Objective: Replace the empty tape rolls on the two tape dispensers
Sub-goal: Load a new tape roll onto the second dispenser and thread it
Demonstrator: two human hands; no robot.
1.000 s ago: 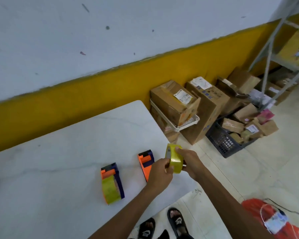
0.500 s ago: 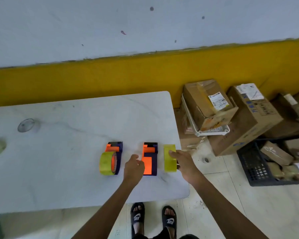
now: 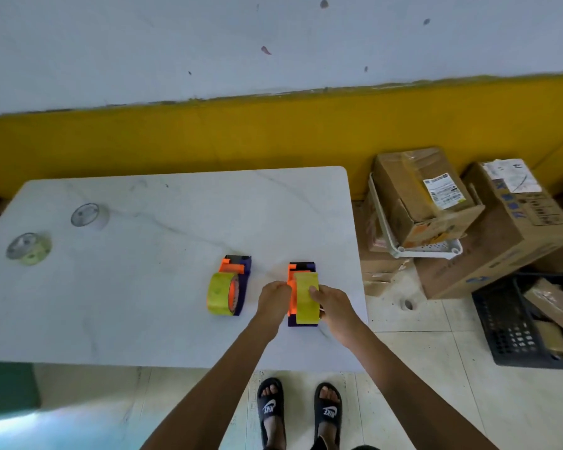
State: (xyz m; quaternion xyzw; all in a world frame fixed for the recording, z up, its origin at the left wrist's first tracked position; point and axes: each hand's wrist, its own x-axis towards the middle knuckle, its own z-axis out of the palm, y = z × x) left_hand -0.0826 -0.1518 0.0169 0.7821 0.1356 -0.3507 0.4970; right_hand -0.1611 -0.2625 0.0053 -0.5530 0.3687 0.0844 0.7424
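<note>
A white marble-patterned table (image 3: 143, 303) is seen from above, set against a wall painted white over a yellow band. Two orange and dark blue tape dispensers are stood side by side near the table's right near part. The left dispenser (image 3: 238, 280) is loaded with a yellow tape roll (image 3: 220, 298) on its left side and is touched by neither hand. The right dispenser (image 3: 301, 297) is held between both hands: the left hand (image 3: 273, 302) is curled against its orange left side, while the right hand (image 3: 333, 308) is wrapped around a second yellow tape roll (image 3: 306, 302), with the fingers laid over the roll's outer face. This roll is positioned upright on the right dispenser; whether it is fully seated on the hub cannot be told. Far to the left on the table, two spent tape cores are laid well apart from the dispensers: a pale one (image 3: 90, 216) farther back and a greenish one (image 3: 29, 249) nearer the left edge. To the right of the table, on the tiled floor, cardboard boxes (image 3: 436, 203) are stacked, one resting in a white plastic tray (image 3: 429, 251), and a black plastic crate (image 3: 514, 329) is placed nearer. Black slide sandals (image 3: 301, 412) are worn on the feet visible below the table's near edge.
</note>
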